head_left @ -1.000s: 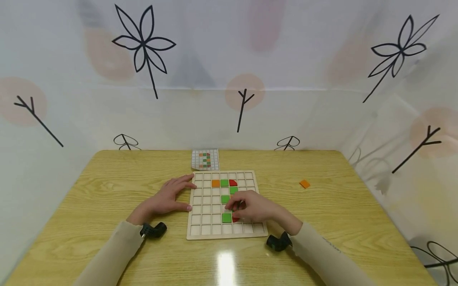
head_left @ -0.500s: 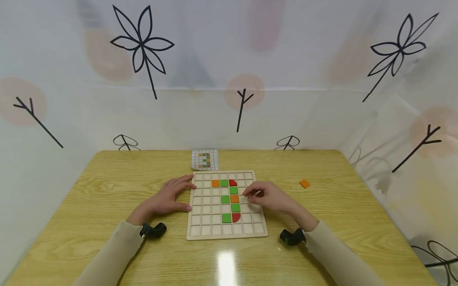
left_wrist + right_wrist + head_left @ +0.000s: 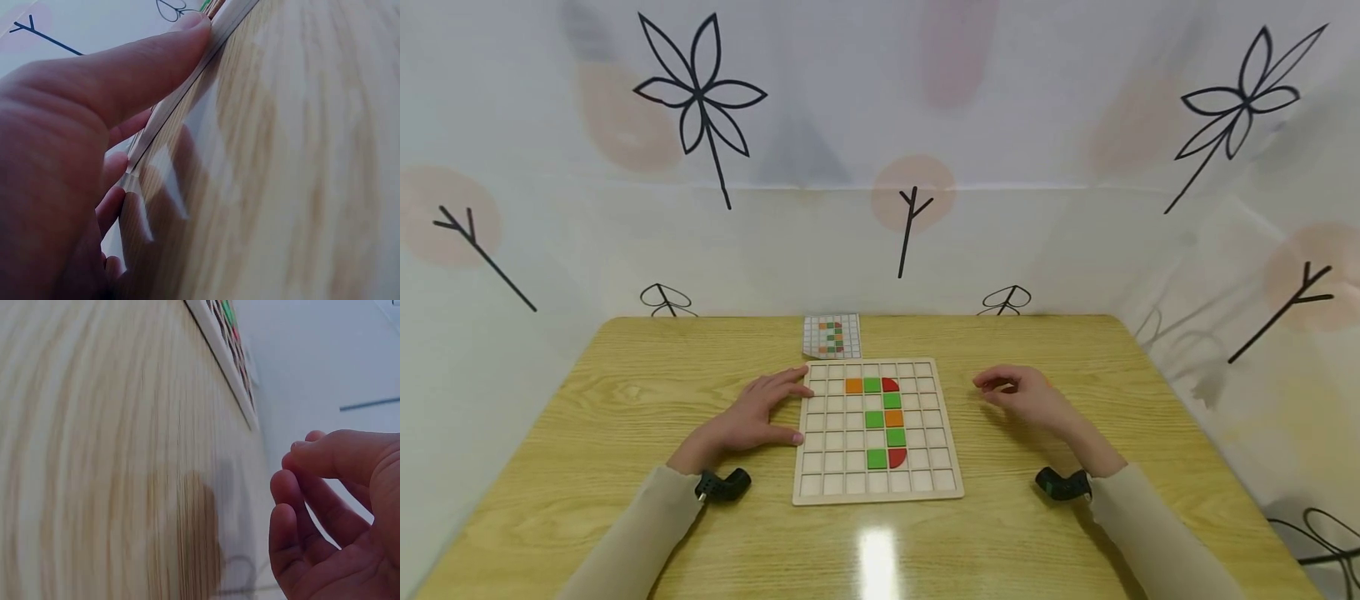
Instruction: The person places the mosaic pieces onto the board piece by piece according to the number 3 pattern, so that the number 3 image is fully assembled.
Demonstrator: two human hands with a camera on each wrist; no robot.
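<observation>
A light wooden grid board [image 3: 835, 477] lies on the table with a flat piece in several of its cells: green squares [image 3: 877, 459], orange squares [image 3: 893, 418] and two red rounded pieces [image 3: 897, 457]. My left hand [image 3: 754, 414] rests at the board's left edge, fingers spread and relaxed; the left wrist view shows the thumb [image 3: 156, 65] against that edge. To the right of the board, above the table, hovers my right hand [image 3: 1026, 400]. Its fingers are loosely bent and thumb and index come close together, with nothing visible between them [image 3: 325, 494].
Behind the board a printed card [image 3: 831, 336] with a coloured grid pattern lies on the wooden table [image 3: 662, 358]. A pale cloth [image 3: 820, 242] with drawn plants rises along the table's back and sides. Dark wrist devices [image 3: 1062, 484] sit at both sleeves.
My right hand has moved from over the board to the table on the right, uncovering an orange and a green square. It now covers the loose orange square's place. My left hand stays put.
</observation>
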